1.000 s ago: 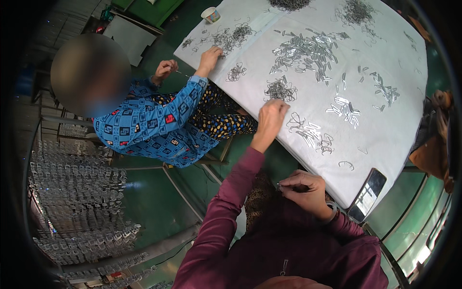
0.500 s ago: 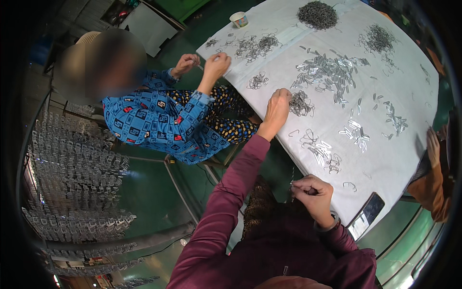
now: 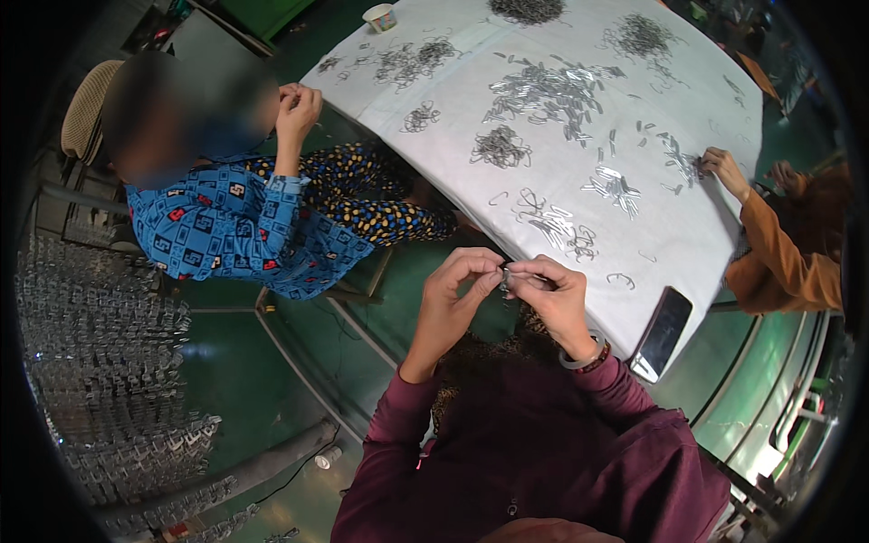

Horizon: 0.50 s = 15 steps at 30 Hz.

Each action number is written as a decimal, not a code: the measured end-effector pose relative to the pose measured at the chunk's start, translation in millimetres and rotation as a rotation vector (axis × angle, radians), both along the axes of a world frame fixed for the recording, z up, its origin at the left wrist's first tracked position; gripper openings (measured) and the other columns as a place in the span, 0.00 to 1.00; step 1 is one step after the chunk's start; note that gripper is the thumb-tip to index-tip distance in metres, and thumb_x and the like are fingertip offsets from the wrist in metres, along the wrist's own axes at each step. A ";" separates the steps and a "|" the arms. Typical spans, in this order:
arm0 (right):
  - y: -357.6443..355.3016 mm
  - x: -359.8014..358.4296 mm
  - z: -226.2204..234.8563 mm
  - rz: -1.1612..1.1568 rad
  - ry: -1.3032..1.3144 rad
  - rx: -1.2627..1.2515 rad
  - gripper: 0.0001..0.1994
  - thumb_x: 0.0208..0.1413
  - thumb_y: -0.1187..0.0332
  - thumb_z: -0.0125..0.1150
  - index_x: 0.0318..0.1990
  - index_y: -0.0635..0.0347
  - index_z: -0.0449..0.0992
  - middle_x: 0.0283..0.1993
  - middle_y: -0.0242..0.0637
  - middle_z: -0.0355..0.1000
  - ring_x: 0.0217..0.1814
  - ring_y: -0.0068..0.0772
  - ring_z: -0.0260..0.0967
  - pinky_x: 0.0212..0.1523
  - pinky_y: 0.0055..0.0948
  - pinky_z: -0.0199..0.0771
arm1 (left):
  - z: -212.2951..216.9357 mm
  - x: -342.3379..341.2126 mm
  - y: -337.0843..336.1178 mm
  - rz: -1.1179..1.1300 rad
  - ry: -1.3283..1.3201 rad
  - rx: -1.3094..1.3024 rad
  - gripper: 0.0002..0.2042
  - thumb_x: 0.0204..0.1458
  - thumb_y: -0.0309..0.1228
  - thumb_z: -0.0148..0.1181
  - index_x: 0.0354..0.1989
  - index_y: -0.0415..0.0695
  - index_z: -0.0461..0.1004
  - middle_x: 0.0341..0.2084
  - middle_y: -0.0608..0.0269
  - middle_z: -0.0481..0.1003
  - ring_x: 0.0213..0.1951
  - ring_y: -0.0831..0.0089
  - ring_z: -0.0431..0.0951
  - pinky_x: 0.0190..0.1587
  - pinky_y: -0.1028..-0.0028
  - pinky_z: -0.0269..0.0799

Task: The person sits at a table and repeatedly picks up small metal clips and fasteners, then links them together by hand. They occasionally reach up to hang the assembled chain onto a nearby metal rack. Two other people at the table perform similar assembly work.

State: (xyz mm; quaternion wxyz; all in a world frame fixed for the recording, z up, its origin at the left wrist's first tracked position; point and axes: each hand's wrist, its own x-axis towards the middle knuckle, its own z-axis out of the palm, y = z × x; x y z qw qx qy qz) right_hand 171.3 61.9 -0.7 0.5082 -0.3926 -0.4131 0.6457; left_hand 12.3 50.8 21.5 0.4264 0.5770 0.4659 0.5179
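Small silvery metal piece point(image 3: 505, 280), midair

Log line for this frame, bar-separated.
left hand: pinching small metal piece | right hand: pinching same piece | phone: on white-covered table

A black rectangular smartphone point(image 3: 664, 330) lies near the edge of the white-covered table point(image 3: 697, 253), a small patterned cup point(image 3: 380, 18) at its far left; a co-worker wears a tan woven hat point(image 3: 89, 110) and blue patterned shirt point(image 3: 208, 231)
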 end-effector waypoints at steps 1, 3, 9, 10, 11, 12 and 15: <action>-1.6 -1.0 1.1 -0.005 0.001 0.010 0.09 0.47 0.84 0.60 0.37 0.68 0.78 0.33 0.34 0.73 0.33 0.21 0.73 0.36 0.16 0.73 | -3.0 1.7 -3.7 0.023 0.096 0.001 0.03 0.52 0.21 0.57 0.33 0.35 0.73 0.39 0.59 0.72 0.40 0.76 0.73 0.42 0.77 0.70; -4.5 0.5 1.4 -0.001 -0.022 0.023 0.09 0.46 0.85 0.60 0.37 0.68 0.78 0.33 0.33 0.72 0.33 0.21 0.73 0.37 0.16 0.73 | -3.1 10.8 -6.6 0.082 0.105 0.040 0.03 0.52 0.21 0.58 0.34 0.35 0.73 0.38 0.58 0.73 0.39 0.75 0.73 0.42 0.77 0.70; -5.4 -0.3 3.7 -0.114 -0.053 0.102 0.10 0.45 0.85 0.60 0.36 0.68 0.78 0.32 0.33 0.72 0.32 0.19 0.72 0.34 0.16 0.71 | -8.2 19.6 -8.5 0.200 0.253 0.206 0.03 0.51 0.20 0.57 0.33 0.36 0.71 0.35 0.56 0.75 0.36 0.69 0.75 0.39 0.73 0.71; -4.3 0.6 2.7 -0.106 -0.082 0.120 0.10 0.45 0.85 0.60 0.37 0.68 0.78 0.31 0.33 0.72 0.32 0.20 0.72 0.34 0.16 0.71 | -9.9 20.2 -7.8 0.209 0.294 0.246 0.04 0.51 0.20 0.57 0.34 0.36 0.70 0.35 0.56 0.75 0.35 0.67 0.75 0.38 0.72 0.71; -2.4 1.8 1.8 -0.098 -0.112 0.138 0.10 0.44 0.85 0.60 0.37 0.68 0.78 0.31 0.33 0.72 0.32 0.20 0.72 0.34 0.16 0.71 | -12.3 22.7 -6.8 0.222 0.276 0.239 0.04 0.51 0.20 0.57 0.34 0.36 0.70 0.35 0.56 0.75 0.35 0.67 0.75 0.38 0.72 0.71; -0.6 2.5 0.8 -0.089 -0.138 0.153 0.11 0.44 0.85 0.60 0.37 0.68 0.79 0.30 0.34 0.72 0.32 0.20 0.71 0.34 0.16 0.71 | -14.7 25.7 -6.0 0.235 0.262 0.229 0.03 0.51 0.20 0.56 0.34 0.36 0.70 0.34 0.56 0.75 0.36 0.67 0.75 0.38 0.72 0.71; 2.0 0.9 -0.8 -0.086 -0.318 0.311 0.11 0.44 0.83 0.62 0.37 0.66 0.79 0.29 0.34 0.72 0.31 0.21 0.71 0.33 0.17 0.70 | -24.3 31.0 -4.8 0.239 0.111 0.134 0.02 0.55 0.20 0.53 0.36 0.35 0.69 0.36 0.56 0.75 0.38 0.71 0.75 0.42 0.74 0.71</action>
